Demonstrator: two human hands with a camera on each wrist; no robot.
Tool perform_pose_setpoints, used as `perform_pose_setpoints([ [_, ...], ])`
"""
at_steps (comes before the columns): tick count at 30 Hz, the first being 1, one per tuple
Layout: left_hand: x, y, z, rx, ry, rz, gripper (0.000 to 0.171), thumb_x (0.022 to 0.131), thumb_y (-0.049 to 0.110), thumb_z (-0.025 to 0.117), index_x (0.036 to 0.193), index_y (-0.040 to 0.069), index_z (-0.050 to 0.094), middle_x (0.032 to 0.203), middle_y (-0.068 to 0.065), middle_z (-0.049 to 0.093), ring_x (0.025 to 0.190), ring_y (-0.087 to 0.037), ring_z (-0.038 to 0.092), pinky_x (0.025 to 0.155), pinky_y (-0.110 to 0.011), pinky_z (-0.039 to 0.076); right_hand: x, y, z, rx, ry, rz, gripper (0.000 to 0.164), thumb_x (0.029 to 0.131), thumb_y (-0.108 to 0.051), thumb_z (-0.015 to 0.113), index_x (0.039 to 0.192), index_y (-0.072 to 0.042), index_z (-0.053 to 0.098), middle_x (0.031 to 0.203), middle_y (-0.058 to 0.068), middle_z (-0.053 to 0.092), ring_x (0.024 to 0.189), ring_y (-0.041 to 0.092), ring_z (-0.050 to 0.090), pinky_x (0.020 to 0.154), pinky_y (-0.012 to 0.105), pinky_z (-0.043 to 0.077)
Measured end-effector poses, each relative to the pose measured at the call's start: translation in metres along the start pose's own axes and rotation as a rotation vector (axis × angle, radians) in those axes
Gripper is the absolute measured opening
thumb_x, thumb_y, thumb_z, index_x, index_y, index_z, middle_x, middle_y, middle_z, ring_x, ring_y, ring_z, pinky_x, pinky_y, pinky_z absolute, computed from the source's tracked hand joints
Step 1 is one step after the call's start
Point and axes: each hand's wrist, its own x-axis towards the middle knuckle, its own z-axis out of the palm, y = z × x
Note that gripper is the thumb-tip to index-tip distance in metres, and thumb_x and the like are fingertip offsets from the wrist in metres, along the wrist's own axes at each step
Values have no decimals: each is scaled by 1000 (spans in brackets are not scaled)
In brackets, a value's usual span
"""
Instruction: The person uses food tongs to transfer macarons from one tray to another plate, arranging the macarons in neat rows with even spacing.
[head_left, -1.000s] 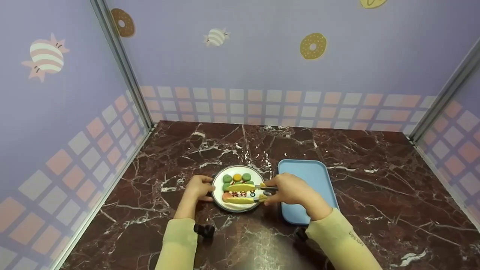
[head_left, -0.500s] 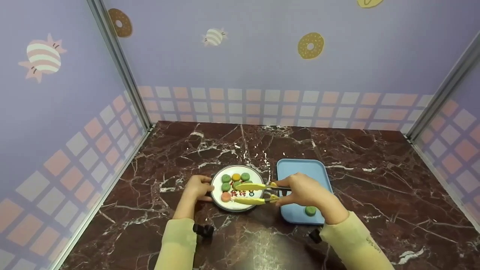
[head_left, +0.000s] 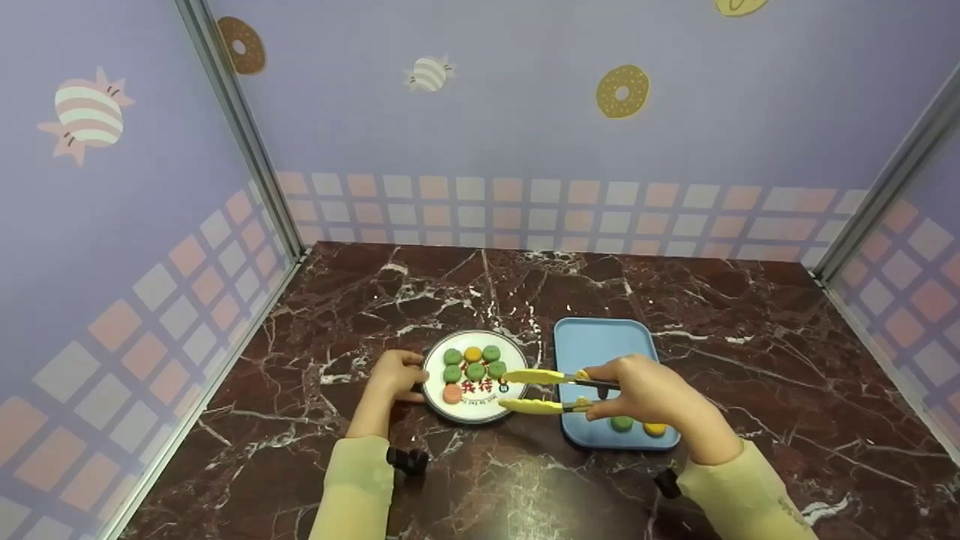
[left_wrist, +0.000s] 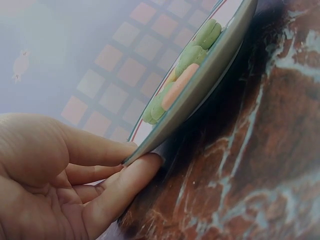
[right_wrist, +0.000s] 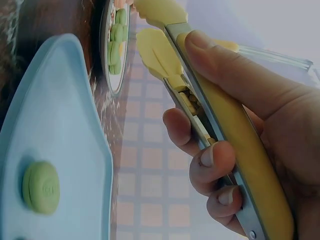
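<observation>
A round white plate (head_left: pixel 480 411) with a dark rim and red lettering carries several green macarons (head_left: pixel 475 371), a yellow macaron (head_left: pixel 472 354) and an orange-pink macaron (head_left: pixel 451 393). My left hand (head_left: pixel 396 376) pinches its left rim; the left wrist view shows fingers above and below the edge. Yellow-tipped metal tongs (right_wrist: pixel 235 130) are gripped in my right hand (head_left: pixel 637 388), over the blue tray (head_left: pixel 600 337). Their tips are spread, with nothing between them, near the plate's right edge. A green macaron (head_left: pixel 622 422) and a yellow macaron (head_left: pixel 655 429) lie in the tray's front part.
The tray stands just right of the plate on a dark red marbled tabletop (head_left: pixel 360 300). Purple patterned walls (head_left: pixel 525 112) enclose the table at the back and both sides.
My right hand and the tongs have moved right, from over the plate toward the tray, and the tips have spread wider. Macarons in the tray have come into sight. My left hand stays put.
</observation>
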Motion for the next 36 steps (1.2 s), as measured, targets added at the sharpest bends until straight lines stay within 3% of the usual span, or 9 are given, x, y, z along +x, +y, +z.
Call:
perform_pose_setpoints([
  [6,0,1,0,-6,-5,-2,45,96,-8,61,140,-14,53,141,-39,53,104,-42,71,68,-34,71,-18,9,-7,-2,22,14,63,81,-43,86,130,-7,72,116,7,79,82,7,70,64,25,56],
  [12,1,0,0,-5,8,-3,45,95,-8,62,139,-14,54,137,-37,57,97,-38,73,65,-32,70,-41,20,-14,17,25,36,67,82,-44,85,132,-3,70,115,11,78,74,3,69,63,24,57],
  [14,1,0,0,-5,9,0,46,95,-8,62,139,-14,53,138,-38,56,98,-39,73,65,-32,70,-48,23,-16,19,24,50,69,82,-46,84,133,-2,69,108,8,80,73,4,70,66,26,59],
  [21,1,0,0,-8,10,7,46,95,-9,62,139,-15,53,140,-39,53,100,-43,73,66,-33,71,-70,33,-24,27,37,117,72,79,-52,84,131,-4,71,125,17,74,93,23,76,62,26,54],
  [26,1,0,0,-2,3,15,46,95,-8,61,140,-15,53,138,-39,55,102,-43,72,66,-33,71,-83,40,-27,28,40,133,69,80,-48,85,130,-4,71,125,19,74,78,15,72,59,21,48],
  [30,1,-1,0,4,0,20,45,96,-7,60,140,-15,52,137,-39,56,106,-44,71,66,-33,71,-92,45,-29,69,10,174,69,81,-45,85,132,-2,69,128,22,71,55,7,54,57,20,46],
  [31,2,-1,0,4,-2,21,45,96,-7,61,140,-15,52,138,-39,56,107,-44,70,66,-33,71,-94,46,-29,62,8,180,70,80,-46,85,132,-1,69,129,21,71,61,8,61,59,20,49],
  [33,2,-1,0,6,-4,22,46,96,-7,61,140,-16,52,138,-39,55,107,-44,70,66,-33,71,-98,48,-30,83,-3,196,71,81,-45,85,133,0,68,131,23,69,54,6,53,57,19,46],
  [36,2,-1,0,5,-1,21,45,96,-7,61,139,-16,52,139,-40,54,105,-44,71,66,-33,71,-103,52,-30,81,-1,202,73,81,-47,84,132,2,68,130,25,69,60,3,57,54,19,45],
])
